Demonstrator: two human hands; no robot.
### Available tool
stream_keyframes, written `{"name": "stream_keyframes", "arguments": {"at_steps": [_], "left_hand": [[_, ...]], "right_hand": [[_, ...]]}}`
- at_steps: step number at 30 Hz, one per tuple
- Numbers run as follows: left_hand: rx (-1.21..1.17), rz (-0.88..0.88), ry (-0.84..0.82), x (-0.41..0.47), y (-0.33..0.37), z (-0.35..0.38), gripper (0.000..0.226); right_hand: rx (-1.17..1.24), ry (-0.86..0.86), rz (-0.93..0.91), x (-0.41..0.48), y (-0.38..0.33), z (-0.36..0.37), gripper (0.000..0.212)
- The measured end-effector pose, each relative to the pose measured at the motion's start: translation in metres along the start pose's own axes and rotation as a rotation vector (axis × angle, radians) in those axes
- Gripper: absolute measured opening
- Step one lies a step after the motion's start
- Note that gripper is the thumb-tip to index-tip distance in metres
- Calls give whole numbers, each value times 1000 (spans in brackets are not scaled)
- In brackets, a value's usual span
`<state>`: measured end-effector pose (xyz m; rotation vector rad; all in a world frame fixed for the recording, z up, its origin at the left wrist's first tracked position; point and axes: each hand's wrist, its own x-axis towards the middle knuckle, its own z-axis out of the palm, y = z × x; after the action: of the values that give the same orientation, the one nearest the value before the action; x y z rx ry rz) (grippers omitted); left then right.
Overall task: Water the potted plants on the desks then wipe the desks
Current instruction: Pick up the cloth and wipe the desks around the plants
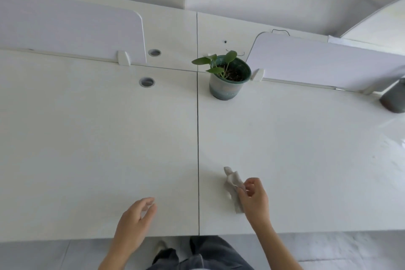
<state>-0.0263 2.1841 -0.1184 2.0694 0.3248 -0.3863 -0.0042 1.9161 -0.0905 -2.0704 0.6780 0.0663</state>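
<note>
A small green plant in a round green-grey pot stands at the back of the right white desk, just right of the seam between the two desks. My right hand is near the front edge of that desk and grips a crumpled pale cloth, which hangs from the fingers and touches the desk. My left hand hovers over the front of the left desk, fingers loosely apart, holding nothing.
White divider panels stand along the back of both desks. Two round cable holes lie at the back of the left desk. A dark pot sits at the far right edge. Wet sheen shows on the desk's right side.
</note>
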Motion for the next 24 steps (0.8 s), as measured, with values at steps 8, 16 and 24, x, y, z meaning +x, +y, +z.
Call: {"name": "stream_keyframes", "arguments": {"at_steps": [8, 16, 24], "left_hand": [[53, 127, -1, -13, 6, 0, 34], [-37, 68, 55, -71, -3, 25, 28], [-92, -122, 86, -174, -33, 79, 22]], "right_hand": [[-46, -124, -65, -51, 10, 12, 24], [-118, -257, -198, -78, 21, 5, 23], [-232, -360, -251, -128, 80, -32, 29]]}}
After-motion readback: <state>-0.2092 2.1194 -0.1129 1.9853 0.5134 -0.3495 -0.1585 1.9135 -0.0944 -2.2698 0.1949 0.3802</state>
